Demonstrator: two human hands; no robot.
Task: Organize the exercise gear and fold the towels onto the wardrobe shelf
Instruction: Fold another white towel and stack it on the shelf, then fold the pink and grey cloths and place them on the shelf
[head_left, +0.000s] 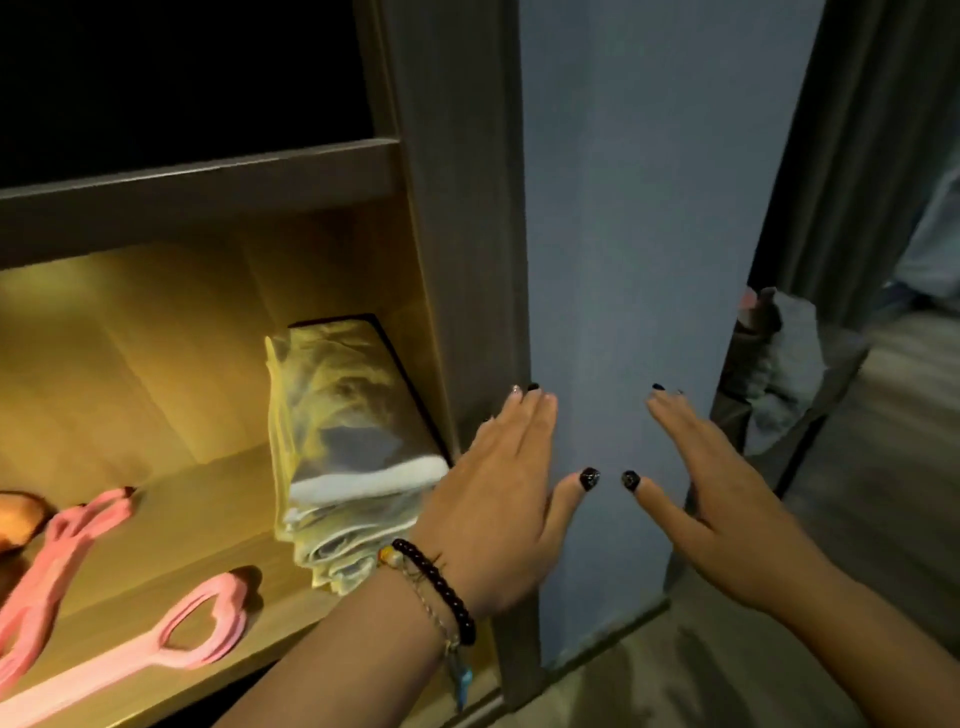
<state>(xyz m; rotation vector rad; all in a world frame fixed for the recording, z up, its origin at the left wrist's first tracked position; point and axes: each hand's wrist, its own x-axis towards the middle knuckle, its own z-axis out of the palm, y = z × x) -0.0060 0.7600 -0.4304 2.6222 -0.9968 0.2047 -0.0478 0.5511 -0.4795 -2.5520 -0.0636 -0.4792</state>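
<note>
Both hands lie flat against the blue-grey door panel, fingers straight and holding nothing — the left hand at the panel's inner edge by the wardrobe frame, the right hand further out; whether they are pressing or only resting I cannot tell; the gear looks already placed, so closing up seems the step in hand

The risk, as I judge it: if the panel slides across the opening, the left fingertips sit close to the frame and could be pinched; the stack of folded towels stands near the front lip of the lit shelf, hard against the right wall, and a loose corner might catch

The towels look soft and a little rumpled, pale with a white layer showing; the pink resistance bands are flat, rubbery loops lying on the smooth wood-grain board, well left of the towels; the panel is matte and plain
</note>
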